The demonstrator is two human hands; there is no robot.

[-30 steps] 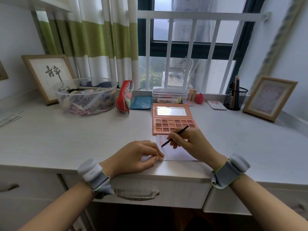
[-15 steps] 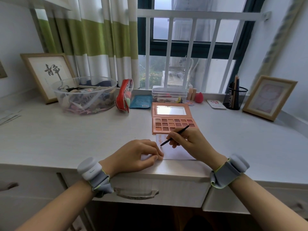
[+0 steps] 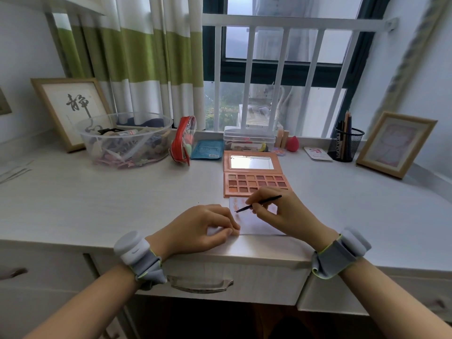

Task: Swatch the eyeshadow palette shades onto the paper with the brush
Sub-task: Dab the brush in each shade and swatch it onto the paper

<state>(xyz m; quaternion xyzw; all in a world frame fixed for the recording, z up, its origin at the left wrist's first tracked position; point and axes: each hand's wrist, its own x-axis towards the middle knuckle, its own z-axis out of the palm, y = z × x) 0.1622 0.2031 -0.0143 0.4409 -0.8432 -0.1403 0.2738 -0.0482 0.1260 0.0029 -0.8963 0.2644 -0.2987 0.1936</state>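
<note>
The brush [image 3: 259,203] was pinched in the right hand [image 3: 281,214], its tip lowered onto the paper [image 3: 254,222]. The paper's near-left corner was pinned to the surface [image 3: 110,199] by the curled left hand [image 3: 198,228]. The open eyeshadow palette [image 3: 254,183] lay just beyond, its near-right corner hidden by the right hand.

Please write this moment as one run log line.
right hand: holds brush, tip on paper | left hand: pins paper | palette: open

The peach eyeshadow palette [image 3: 254,177] lies open, mirror up; just before it, the white paper [image 3: 254,222] bears reddish smudges; the thin black brush [image 3: 259,204] slants over it, tip down-left.
</note>
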